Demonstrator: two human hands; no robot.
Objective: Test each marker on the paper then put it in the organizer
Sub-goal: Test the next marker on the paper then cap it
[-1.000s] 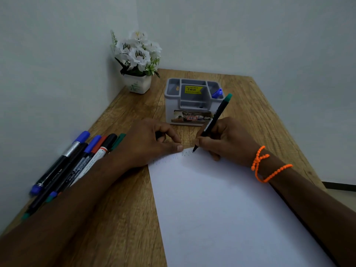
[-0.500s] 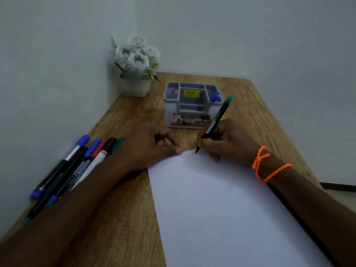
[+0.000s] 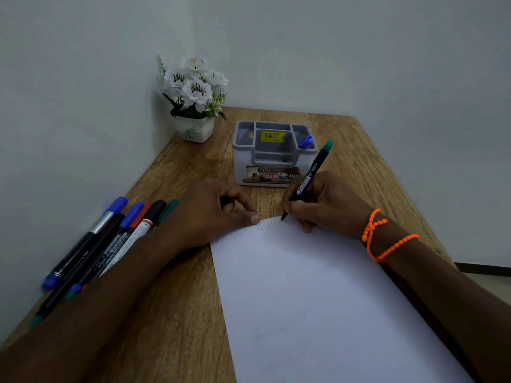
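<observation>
Two hands meet at mid-frame: our right hand [image 3: 323, 203] grips the green-capped marker [image 3: 309, 179], tip on the paper [image 3: 318, 299]; our left hand [image 3: 213, 214], curled around something dark, pins its corner below the organizer [image 3: 273, 153].

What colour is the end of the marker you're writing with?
Green, on the marker in the head view.

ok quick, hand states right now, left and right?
Left hand: fingers curled round something small and dark, likely a marker cap; thumb on the paper.
Right hand: gripping the green-ended marker, tip on the paper.
</observation>
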